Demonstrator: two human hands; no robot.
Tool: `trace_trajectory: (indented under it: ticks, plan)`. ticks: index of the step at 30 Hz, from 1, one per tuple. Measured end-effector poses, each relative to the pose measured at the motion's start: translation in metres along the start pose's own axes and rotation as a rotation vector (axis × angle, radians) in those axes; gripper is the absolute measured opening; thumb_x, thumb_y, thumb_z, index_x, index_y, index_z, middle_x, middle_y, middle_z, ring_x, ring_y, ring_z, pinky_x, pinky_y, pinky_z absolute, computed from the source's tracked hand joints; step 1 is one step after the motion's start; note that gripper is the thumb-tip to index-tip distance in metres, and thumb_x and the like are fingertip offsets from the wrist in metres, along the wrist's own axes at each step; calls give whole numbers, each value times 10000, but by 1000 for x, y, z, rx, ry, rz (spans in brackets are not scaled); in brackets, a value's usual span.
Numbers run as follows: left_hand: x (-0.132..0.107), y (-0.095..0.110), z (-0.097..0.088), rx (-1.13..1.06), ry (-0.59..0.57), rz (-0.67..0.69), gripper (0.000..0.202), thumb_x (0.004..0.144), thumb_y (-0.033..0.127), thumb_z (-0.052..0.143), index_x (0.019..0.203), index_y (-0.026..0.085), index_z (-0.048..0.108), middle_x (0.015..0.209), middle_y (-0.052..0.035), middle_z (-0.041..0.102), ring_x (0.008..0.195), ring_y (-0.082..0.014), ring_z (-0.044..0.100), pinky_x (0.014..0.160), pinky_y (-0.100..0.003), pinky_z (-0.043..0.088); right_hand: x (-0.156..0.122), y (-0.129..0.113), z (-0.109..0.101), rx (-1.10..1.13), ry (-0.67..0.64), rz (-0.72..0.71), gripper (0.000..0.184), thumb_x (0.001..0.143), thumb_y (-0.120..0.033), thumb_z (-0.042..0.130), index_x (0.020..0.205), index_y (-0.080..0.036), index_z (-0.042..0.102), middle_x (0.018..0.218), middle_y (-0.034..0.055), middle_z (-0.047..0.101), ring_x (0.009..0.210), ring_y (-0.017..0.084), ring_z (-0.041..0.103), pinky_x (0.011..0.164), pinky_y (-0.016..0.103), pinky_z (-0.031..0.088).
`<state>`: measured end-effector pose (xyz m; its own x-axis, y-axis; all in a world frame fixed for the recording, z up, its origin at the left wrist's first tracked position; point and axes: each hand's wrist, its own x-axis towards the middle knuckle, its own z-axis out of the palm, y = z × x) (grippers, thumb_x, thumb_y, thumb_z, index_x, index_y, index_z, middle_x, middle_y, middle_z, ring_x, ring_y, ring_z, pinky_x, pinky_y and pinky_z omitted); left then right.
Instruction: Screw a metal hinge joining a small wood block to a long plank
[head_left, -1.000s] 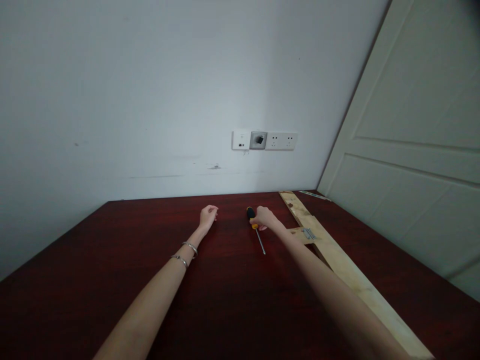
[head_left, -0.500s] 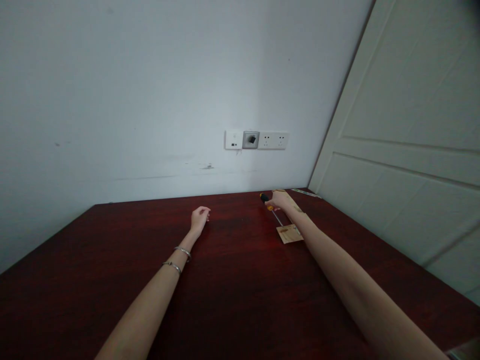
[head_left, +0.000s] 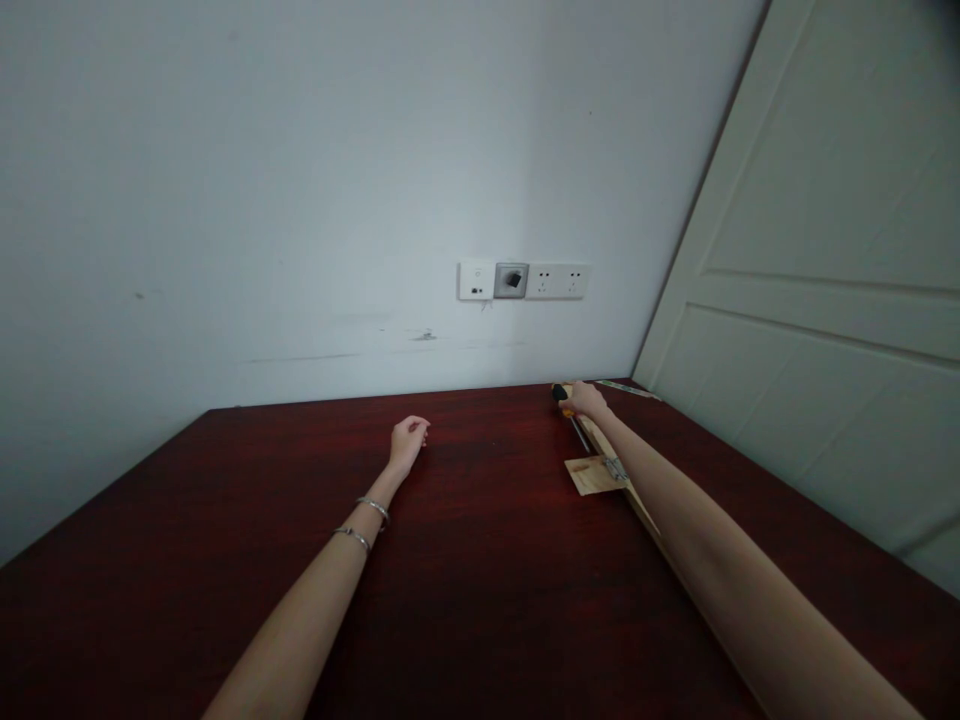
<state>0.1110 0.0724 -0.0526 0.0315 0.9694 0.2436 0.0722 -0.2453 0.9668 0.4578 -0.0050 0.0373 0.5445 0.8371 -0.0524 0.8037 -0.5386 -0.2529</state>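
Screwdriver (head_left: 560,394) in R hand (head_left: 583,400), right of ctr.
R fingers closed round it; shaft (head_left: 580,435) runs down-right twd wood pc (head_left: 589,476), R hand nearer; L hand (head_left: 409,440) curled, can't tell if empty.

Behind the dark red table (head_left: 480,600), a pale wall (head_left: 300,150) with gray smudges (head_left: 424,337) had a gray plate (head_left: 500,291) between a small white plate (head_left: 475,272) and a long white socket plate (head_left: 558,282), and a big pale door (head_left: 817,300) stood on the right.
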Motion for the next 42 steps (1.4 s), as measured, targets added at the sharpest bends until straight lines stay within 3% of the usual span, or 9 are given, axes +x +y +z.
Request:
trace_trajectory:
  ticks: [12,28,42]
  plan:
    - [1,-3,1,-10,10,18,157,652,156,501,795,141,565,513,50,506,441,-89,486,419,-178,401,1,-5,10,-102,-27,-22,321,874,-318,538,1154,-161,534,1165,88,557,987,197,578,820,393,495]
    - [-3,-2,-1,30,3,20,168,658,125,501,814,146,557,532,45,510,451,-85,487,419,-168,394,10,-6,13,-158,-39,-52,308,877,-315,534,1146,-166,541,1166,90,557,985,192,578,821,383,495]
    - [-1,-3,-1,23,6,11,188,675,108,494,856,141,534,526,55,493,453,-83,491,411,-158,391,13,-5,13,-126,38,-66,301,874,-333,537,1117,-156,556,1136,85,575,970,188,585,817,382,495]
